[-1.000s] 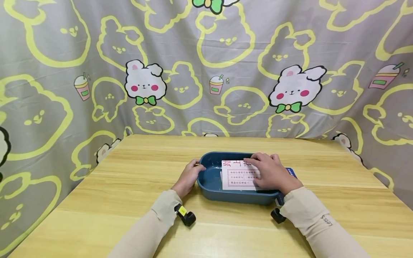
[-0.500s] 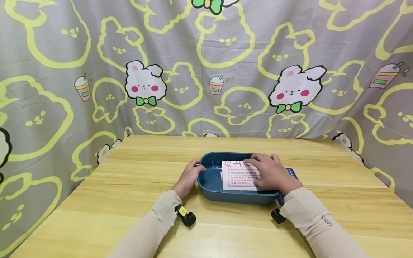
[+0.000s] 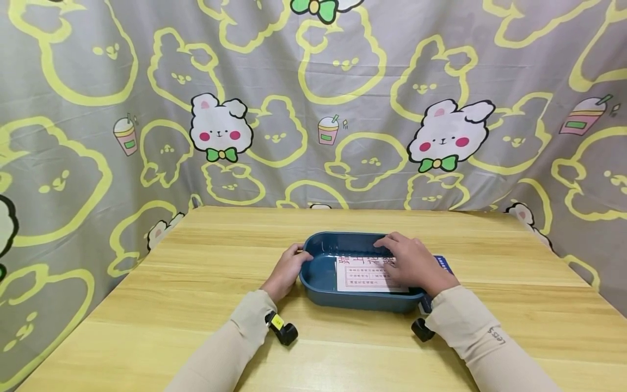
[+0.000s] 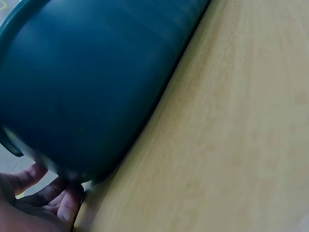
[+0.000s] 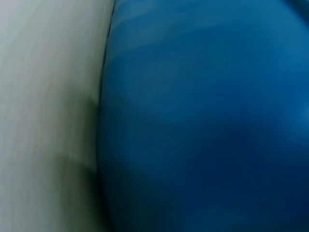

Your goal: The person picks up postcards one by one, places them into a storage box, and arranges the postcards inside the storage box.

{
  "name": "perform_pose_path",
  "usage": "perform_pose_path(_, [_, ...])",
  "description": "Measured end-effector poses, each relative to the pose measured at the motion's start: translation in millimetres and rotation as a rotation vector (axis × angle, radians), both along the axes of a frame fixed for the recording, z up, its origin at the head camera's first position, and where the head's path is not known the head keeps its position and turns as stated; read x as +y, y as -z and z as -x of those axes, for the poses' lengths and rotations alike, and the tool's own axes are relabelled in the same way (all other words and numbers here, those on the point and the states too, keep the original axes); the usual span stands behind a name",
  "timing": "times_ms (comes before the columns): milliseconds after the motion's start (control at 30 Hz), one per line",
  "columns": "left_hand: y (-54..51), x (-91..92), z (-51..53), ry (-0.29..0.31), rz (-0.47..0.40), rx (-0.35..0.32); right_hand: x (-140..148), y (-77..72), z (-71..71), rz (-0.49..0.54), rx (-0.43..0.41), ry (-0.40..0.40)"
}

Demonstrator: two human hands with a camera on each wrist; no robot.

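Observation:
A dark blue oval plastic basin [image 3: 362,301] stands on the wooden table. My left hand [image 3: 286,272] grips its left end, thumb over the rim and fingers outside; in the left wrist view those fingers [image 4: 46,193] touch the basin's outer wall [image 4: 96,87]. Inside the basin's right half lies a white printed card or booklet [image 3: 362,277] with red characters, partly covered by my right hand [image 3: 411,264]. That hand is over the basin's right end, fingers spread and apparently off the card. Only basin wall [image 5: 203,96] and table appear in the right wrist view.
A dark blue printed item [image 3: 443,263] lies on the table right of the basin, mostly hidden by my right hand and wrist. Black wrist cameras hang below both sleeves. A patterned curtain [image 3: 274,81] encloses the table's back and sides.
The white card has dropped lower into the basin, showing more of its red characters. My right fingers have lifted off it and loosened. My left hand has kept its place.

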State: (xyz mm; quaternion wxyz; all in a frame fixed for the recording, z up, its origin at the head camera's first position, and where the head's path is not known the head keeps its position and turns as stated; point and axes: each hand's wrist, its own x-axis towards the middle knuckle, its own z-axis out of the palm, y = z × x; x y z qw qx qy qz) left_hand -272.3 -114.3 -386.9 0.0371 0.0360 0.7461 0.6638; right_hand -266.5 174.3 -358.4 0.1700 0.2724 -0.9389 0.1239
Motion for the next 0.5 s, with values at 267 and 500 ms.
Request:
perform_pose_path(267, [1.9, 1.3, 1.3, -0.007, -0.010, 0.007, 12, 2.6, 7.0, 0.615, 0.008, 0.111])
perform_pose_path(500, [4.7, 1.7, 0.7, -0.008, -0.004, 0.003, 38, -4.6, 11.8, 0.972, -0.253, 0.258])
